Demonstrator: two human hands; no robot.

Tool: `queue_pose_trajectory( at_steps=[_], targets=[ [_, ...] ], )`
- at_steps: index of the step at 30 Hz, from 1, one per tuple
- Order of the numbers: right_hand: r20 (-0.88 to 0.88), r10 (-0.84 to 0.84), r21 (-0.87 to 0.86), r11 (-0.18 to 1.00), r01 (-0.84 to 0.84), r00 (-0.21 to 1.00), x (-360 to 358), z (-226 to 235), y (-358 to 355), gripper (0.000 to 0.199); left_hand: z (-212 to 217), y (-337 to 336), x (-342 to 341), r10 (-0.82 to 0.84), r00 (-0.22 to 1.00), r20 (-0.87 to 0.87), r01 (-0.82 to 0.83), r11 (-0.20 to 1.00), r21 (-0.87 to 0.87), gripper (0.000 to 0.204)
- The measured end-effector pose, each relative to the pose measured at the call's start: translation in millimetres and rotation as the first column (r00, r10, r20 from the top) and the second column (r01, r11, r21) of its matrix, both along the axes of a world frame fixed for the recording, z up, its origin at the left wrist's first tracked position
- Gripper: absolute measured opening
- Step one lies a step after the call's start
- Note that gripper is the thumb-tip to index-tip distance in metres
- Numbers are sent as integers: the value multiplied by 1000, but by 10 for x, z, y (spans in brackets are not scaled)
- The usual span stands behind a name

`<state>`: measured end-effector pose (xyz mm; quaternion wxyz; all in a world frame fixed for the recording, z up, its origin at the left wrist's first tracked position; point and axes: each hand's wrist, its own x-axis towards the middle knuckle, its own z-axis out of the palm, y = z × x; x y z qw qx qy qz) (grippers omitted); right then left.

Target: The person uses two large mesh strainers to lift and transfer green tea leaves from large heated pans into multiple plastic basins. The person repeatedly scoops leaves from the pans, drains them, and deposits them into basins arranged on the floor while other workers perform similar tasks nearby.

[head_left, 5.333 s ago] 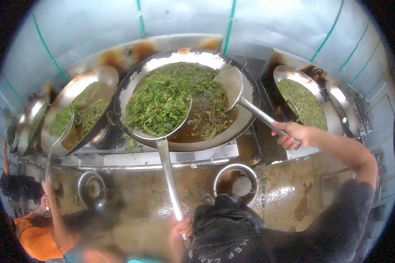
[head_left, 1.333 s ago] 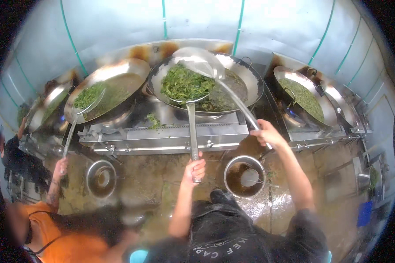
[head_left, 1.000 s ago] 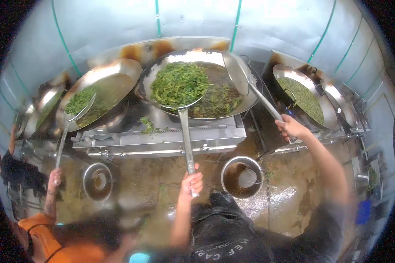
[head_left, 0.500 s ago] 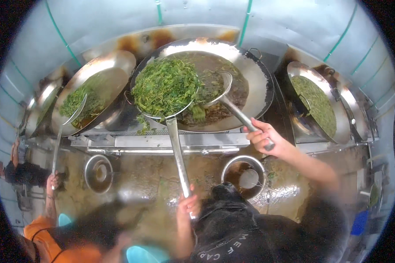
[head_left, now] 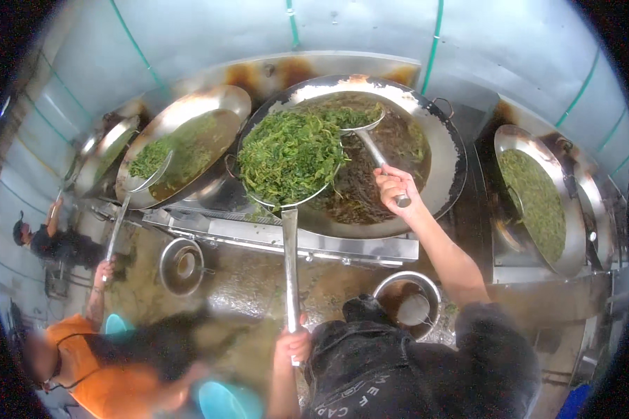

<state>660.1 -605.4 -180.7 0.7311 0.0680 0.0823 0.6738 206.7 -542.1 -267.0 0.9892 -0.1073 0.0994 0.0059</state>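
Note:
My left hand is closed round the end of the long metal handle of a wide strainer. Its bowl is heaped with wet green leaves and sits over the left side of a large wok of dark liquid. In my right hand is the shorter handle of a ladle. The ladle's head lies at the far right edge of the heap, with some leaves in it. Darker leafy bits float in the wok's liquid. The heap hides the strainer's inside.
Tilted woks stand left and right, holding greens in liquid. A co-worker in an orange top holds a long-handled ladle at the left wok. Another person stands farther left. Metal pots and a turquoise bucket stand below the stove.
My right hand has carried the ladle farther back and up against the heap, with leaves now in it. The strainer stays over the wok's left side. The whole view has shifted.

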Motion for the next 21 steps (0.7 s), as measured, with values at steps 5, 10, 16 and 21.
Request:
queue_pose_trajectory(
  at_steps=[5,10,16,21],
  targets=[
    [65,3,39,999,-5,998,208,16,169,8,31,43,-21,-14,994,-111,25,996,90,32],
    [22,-6,85,996,5,1000,223,250,273,7,115,44,5,14,991,-134,10,985,174,33],
    [102,-18,146,989,3,995,-22,411,-61,7,-394,151,-69,26,982,-188,85,827,556,36],
    [204,-145,180,978,108,968,-476,381,-465,10,-106,112,125,-62,996,68,49,982,181,38]
  ],
)
